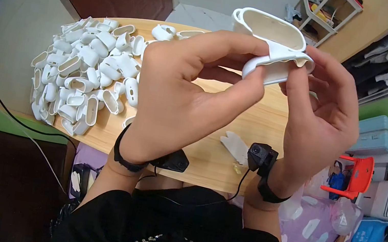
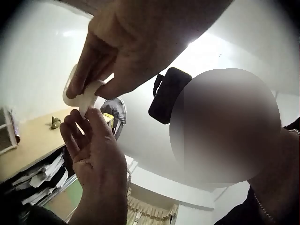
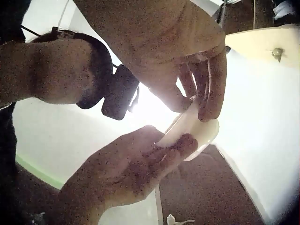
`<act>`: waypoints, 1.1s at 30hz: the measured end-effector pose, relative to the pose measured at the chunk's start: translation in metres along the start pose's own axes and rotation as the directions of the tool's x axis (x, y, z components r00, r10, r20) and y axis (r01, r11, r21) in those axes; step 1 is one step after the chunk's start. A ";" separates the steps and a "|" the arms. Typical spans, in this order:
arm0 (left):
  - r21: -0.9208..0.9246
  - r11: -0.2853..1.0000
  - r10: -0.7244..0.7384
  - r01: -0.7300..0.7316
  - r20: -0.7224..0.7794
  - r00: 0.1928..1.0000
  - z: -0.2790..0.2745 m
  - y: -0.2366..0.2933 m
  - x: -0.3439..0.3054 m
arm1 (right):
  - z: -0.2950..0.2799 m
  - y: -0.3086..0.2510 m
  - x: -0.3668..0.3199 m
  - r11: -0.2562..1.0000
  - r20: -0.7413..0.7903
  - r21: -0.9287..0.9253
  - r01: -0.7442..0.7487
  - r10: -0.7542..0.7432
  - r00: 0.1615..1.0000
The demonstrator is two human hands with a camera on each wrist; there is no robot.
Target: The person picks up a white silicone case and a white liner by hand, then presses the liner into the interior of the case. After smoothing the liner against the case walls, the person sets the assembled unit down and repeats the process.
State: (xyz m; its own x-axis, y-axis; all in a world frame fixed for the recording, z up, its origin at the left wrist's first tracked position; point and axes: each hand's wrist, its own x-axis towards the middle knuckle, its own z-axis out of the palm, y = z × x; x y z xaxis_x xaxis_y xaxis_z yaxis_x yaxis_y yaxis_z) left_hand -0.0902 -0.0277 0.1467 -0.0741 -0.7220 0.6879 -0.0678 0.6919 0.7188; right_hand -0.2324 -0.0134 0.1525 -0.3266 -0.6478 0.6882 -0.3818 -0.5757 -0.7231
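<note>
Both hands hold up a white, soft-looking earbud case cover above the wooden table. Its two hollow halves are joined at a hinge and bent apart, the openings facing up and toward the head camera. On one side the left hand pinches the cover, thumb at the near half's rim and fingers behind. From the other side the right hand grips the near half's rim, where the edge looks folded between thumb and fingers. In the right wrist view the cover appears between both hands' fingertips, partly hidden by them.
A large heap of similar white covers covers the left of the table. A white scrap lies near the front edge. A red stool and a purple cloth are at the right. A thin cable hangs from the wrist cameras.
</note>
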 end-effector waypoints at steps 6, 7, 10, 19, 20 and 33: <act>-0.033 0.999 0.012 -0.014 -0.085 0.996 0.002 0.001 0.001 | -0.008 -0.002 0.001 0.994 0.083 0.104 -0.047 0.038 0.996; -0.053 0.999 0.005 -0.010 -0.084 0.996 0.002 0.001 0.000 | -0.009 -0.001 0.001 0.991 0.086 0.131 -0.033 0.022 0.996; -0.155 0.988 -0.019 0.006 -0.085 0.996 0.000 0.001 0.001 | -0.009 0.002 0.004 0.982 0.100 0.190 -0.001 -0.019 0.995; -0.236 0.968 -0.104 0.088 -0.055 0.993 0.000 0.003 0.000 | -0.007 0.009 0.006 0.948 0.130 0.309 -0.077 0.038 0.991; -0.235 0.966 -0.129 0.110 -0.065 0.989 0.001 0.004 0.001 | -0.005 0.005 0.005 0.951 0.126 0.293 -0.095 0.060 0.990; -0.097 0.986 -0.146 0.139 -0.070 0.987 0.001 0.004 0.002 | -0.011 0.006 0.010 0.935 0.189 0.271 -0.228 0.181 0.965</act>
State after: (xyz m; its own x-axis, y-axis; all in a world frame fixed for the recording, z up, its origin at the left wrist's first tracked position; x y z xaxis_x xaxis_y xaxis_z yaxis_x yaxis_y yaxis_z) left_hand -0.0911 -0.0263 0.1503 0.0067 -0.8141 0.5807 0.0192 0.5807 0.8139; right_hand -0.2478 -0.0177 0.1553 -0.2208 -0.8237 0.5222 -0.0477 -0.5257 -0.8494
